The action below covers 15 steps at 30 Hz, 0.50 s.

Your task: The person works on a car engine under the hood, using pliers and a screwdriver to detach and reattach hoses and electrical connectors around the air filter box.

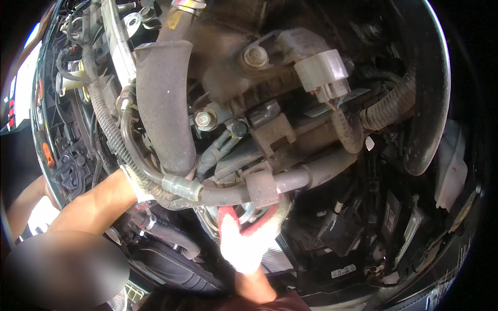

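Red-palmed glove on your right hand [244, 236] curls under the near rubber hose [233, 191] while your left hand [136, 182] hides behind it, grip untellable; reaching step, so next feel for the fastener

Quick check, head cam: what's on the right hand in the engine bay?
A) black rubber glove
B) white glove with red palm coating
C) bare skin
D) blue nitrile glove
B: the right hand wears a white knit glove with red coating, reaching up under the black hose.
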Available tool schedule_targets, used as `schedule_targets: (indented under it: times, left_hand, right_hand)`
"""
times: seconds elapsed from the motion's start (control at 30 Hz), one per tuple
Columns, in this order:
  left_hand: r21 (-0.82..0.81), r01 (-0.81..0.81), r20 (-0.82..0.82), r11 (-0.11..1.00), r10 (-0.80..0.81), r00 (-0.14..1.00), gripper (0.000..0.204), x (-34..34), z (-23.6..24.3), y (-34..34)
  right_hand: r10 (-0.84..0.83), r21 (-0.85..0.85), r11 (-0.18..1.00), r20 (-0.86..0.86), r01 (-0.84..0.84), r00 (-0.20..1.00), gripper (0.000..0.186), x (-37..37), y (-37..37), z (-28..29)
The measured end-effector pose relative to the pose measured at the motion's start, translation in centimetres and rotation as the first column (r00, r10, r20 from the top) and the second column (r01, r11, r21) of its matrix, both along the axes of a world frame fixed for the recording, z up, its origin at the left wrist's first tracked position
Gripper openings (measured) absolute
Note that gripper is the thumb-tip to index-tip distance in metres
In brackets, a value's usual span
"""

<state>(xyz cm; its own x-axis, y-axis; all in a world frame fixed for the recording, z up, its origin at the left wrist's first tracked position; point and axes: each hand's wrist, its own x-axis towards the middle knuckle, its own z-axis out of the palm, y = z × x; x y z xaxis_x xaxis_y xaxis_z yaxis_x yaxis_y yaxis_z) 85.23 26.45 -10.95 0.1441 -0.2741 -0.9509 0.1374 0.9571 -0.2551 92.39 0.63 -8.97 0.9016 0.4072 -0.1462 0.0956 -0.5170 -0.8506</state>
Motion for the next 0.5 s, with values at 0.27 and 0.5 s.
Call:
schedule_targets:
  times: [0.27,0.5]
  left_hand:
    - [-0.014,-0.031,-0.013,0.999,0.030,0.999,0.049,0.7,0.0,-0.2]
    - [-0.022,-0.058,-0.034,0.998,0.058,0.998,0.047,1.5,-0.2,-0.5]
  right_hand:
    - [-0.034,-0.027,0.999,-0.072,0.032,0.997,0.081,-0.2,0.2,0.6]
    - [-0.001,-0.038,0.999,-0.139,-0.004,0.990,0.109,-1.1,-0.9,-0.4]
